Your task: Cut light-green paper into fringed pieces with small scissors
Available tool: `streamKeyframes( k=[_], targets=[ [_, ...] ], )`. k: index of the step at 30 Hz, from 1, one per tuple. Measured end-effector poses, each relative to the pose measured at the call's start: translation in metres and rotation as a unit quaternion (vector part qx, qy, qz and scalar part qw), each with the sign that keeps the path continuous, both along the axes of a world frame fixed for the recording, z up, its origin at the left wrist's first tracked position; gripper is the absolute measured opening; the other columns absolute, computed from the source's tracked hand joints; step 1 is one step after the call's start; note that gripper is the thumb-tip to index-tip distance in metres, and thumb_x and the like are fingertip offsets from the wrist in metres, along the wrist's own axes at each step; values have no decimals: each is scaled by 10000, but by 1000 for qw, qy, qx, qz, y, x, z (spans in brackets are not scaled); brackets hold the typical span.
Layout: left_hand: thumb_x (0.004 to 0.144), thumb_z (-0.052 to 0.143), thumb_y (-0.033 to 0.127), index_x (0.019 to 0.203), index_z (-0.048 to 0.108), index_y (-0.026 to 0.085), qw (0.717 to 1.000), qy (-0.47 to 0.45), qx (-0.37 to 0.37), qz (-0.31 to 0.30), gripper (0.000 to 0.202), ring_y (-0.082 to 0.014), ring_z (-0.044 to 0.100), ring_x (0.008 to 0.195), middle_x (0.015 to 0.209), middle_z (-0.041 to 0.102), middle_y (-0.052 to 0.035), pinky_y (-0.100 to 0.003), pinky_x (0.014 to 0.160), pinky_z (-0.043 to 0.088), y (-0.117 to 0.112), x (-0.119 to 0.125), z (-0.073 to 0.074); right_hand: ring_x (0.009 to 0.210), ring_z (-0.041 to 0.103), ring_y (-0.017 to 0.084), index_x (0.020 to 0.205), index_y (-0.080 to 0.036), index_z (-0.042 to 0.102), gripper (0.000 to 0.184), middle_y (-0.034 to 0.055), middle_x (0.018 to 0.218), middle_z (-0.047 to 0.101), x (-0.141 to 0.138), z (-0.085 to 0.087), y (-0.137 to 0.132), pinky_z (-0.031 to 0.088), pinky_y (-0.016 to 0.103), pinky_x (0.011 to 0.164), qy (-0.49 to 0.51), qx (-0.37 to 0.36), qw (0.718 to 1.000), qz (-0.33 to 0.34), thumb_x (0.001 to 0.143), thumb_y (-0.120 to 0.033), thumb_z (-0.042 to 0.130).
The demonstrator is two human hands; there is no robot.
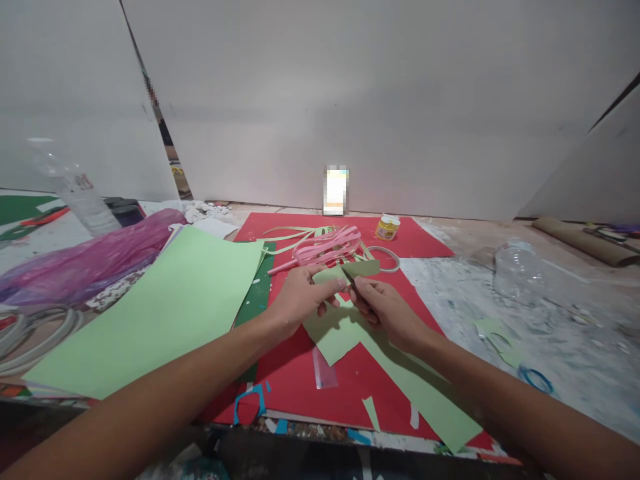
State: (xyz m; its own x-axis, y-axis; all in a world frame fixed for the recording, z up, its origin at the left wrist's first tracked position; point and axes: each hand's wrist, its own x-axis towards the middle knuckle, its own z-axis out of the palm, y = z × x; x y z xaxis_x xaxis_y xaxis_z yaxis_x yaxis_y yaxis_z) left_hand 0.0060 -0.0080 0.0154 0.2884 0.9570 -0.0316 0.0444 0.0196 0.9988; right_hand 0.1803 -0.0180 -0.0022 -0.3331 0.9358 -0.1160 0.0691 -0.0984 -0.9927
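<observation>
My left hand [300,297] pinches a small piece of light green paper [350,270] above the red sheet [415,237]. My right hand [383,307] is closed around a small dark tool, probably scissors [350,280], whose tip meets the green piece. Under both hands lies a larger cut scrap of light green paper [345,333]. A bundle of pink paper strips [327,247] and thin green strips [285,235] rests just beyond my fingers.
A big light green sheet [165,307] lies at left over dark green paper, with a purple plastic bag [85,263] and a clear bottle [75,187] behind. A small yellow jar [387,227], a tape ring [387,257], a crushed clear bottle [520,270] and a cardboard tube [575,240] are at right.
</observation>
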Motion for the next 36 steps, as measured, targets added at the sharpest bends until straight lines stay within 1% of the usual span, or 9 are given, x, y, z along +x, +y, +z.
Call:
streamKeyframes(
  k=[5, 8, 15, 18, 25, 28, 30, 33, 36],
  targets=[
    [765, 669, 376, 760, 691, 154, 1000, -16, 3, -3, 223, -90, 499, 473, 640, 638, -47, -209, 421, 361, 0, -1, -1, 452, 186, 71, 704, -192, 483, 450, -69, 561, 260, 0, 4, -1, 116, 239, 420, 2, -1, 1000, -5, 865, -612, 490],
    [752, 674, 377, 777, 696, 149, 1000, -22, 10, -8, 230, -109, 553, 537, 763, 680, -82, -213, 424, 375, 0, -1, -1, 451, 184, 63, 706, -184, 491, 467, -72, 564, 255, -1, 5, -2, 108, 234, 422, -4, -1, 1000, -5, 853, -627, 499],
    [759, 656, 360, 864, 682, 128, 999, -4, 6, -37, 256, -124, 592, 576, 854, 691, -106, -206, 415, 383, -1, 1, -1, 450, 173, 64, 656, -187, 456, 502, -75, 556, 242, -2, 6, -2, 115, 232, 413, -1, -1, 1000, -3, 838, -652, 496],
    [760, 656, 363, 852, 675, 117, 999, -3, 10, -43, 263, -124, 593, 576, 853, 690, -111, -205, 412, 388, -1, 1, -2, 448, 171, 66, 605, -195, 398, 530, -77, 538, 219, -1, 5, -2, 121, 234, 416, -3, 0, 1000, -1, 831, -665, 492],
    [754, 670, 366, 806, 670, 118, 999, 22, -5, -37, 253, -122, 585, 553, 811, 694, -118, -193, 403, 386, 0, 0, -1, 442, 158, 57, 610, -189, 400, 532, -83, 536, 209, -1, -1, 0, 106, 216, 413, 12, -22, 1000, -5, 829, -663, 504],
    [758, 655, 329, 802, 659, 133, 999, 14, -19, -43, 201, -127, 595, 543, 737, 681, -89, -188, 405, 386, 6, -3, -4, 426, 155, 49, 657, -185, 434, 499, -85, 532, 244, -1, 0, 3, 101, 186, 387, 35, -79, 996, -9, 837, -643, 511],
    [771, 619, 297, 773, 633, 143, 998, -10, -40, -44, 155, -121, 581, 495, 634, 641, -57, -185, 397, 381, 11, -5, -8, 416, 155, 47, 737, -185, 468, 439, -82, 543, 284, 2, 2, 7, 94, 163, 366, 90, -172, 981, -8, 881, -600, 469],
    [771, 574, 255, 711, 561, 156, 995, -51, -85, -31, 117, -95, 506, 390, 547, 597, -27, -199, 391, 400, 17, -8, -12, 402, 140, 51, 810, -184, 482, 434, -80, 546, 273, 9, 8, 12, 89, 145, 343, 204, -316, 926, 43, 946, -564, 324],
    [755, 583, 213, 704, 537, 158, 993, -67, -98, -20, 88, -97, 529, 423, 561, 599, -23, -223, 463, 478, 17, -7, -9, 392, 121, 49, 845, -169, 507, 513, -82, 538, 265, 15, 12, 13, 96, 150, 323, 281, -351, 887, 103, 942, -611, 264]
  ],
)
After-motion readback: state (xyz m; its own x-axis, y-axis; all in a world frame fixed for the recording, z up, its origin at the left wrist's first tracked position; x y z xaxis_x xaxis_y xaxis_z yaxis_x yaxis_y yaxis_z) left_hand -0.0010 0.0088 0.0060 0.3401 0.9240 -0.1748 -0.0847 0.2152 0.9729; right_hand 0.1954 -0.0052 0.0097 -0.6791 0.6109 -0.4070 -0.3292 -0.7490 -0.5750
